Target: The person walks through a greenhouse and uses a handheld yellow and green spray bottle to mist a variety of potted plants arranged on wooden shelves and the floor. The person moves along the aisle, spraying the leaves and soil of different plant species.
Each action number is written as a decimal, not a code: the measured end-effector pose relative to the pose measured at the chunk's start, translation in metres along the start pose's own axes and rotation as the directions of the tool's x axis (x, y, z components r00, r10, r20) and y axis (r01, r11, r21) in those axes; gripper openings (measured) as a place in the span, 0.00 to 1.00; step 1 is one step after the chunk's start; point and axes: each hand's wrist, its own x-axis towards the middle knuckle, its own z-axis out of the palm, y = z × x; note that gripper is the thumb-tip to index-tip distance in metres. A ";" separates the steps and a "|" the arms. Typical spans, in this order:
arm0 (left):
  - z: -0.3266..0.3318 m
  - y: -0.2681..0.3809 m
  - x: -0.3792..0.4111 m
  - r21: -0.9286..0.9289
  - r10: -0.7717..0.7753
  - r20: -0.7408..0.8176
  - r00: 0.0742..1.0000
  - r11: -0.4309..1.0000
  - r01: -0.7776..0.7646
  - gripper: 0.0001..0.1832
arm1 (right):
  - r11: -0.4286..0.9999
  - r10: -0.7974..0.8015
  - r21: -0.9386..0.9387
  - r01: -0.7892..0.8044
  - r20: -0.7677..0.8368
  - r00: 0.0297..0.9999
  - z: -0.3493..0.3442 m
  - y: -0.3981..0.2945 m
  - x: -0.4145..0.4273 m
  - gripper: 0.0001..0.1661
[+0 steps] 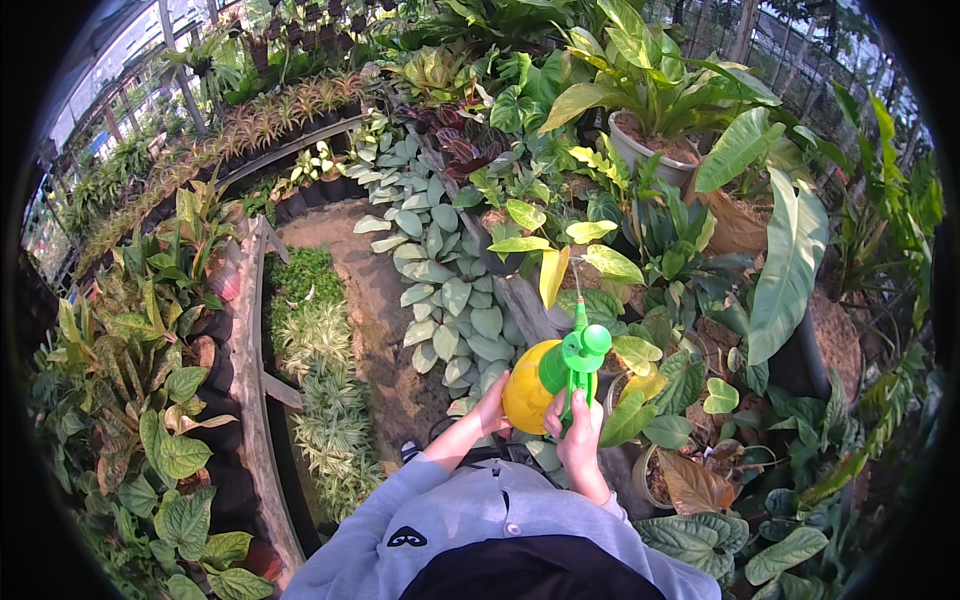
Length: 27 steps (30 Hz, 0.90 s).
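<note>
A pump sprayer [529, 390] with a yellow bottle and a green head is held tilted before my body, its nozzle wand pointing up and away from me. My left hand [492, 407] supports the yellow bottle from its lower left side. My right hand [576, 429] is closed around the green handle, the thumb lying along it. Just beyond the wand tip are light green leaves [611, 262] and a yellow leaf [554, 276] of a potted plant. The fingers under the bottle are partly hidden.
A wooden-edged bench [251, 360] of potted plants runs along the left. Grey-green leafy plants [454, 296] line the dirt path [375, 300] on its right. Variegated grassy plants [330, 427] grow beside its left edge. At the upper right stands a large white pot [649, 154] with a broad-leaved plant.
</note>
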 end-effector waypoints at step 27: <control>-0.035 -0.015 -0.105 0.019 0.272 0.138 0.952 0.961 -0.277 0.30 | 0.966 -0.180 0.231 0.115 0.284 0.942 0.110 0.018 -0.079 0.17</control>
